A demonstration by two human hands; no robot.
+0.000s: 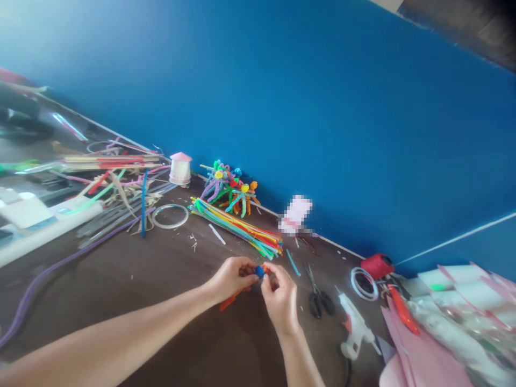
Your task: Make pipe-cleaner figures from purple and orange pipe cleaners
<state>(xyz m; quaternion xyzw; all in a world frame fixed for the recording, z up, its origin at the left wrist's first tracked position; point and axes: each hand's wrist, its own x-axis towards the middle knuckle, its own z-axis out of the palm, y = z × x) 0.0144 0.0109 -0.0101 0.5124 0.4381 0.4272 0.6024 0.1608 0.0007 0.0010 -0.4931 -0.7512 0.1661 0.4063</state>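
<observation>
Pipe-cleaner figures (228,188) look finished at the dark table's (121,285) back edge, loose stems (236,227) beside them; left hand (230,279) and right hand (280,298) pinch a small blue-and-orange piece (260,271).

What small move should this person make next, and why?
Probably a firm twist of the blue piece onto the orange pipe cleaner: the left hand and right hand both pinch right there, and the pipe-cleaner figures by the wall have tops joined to legs.
</observation>
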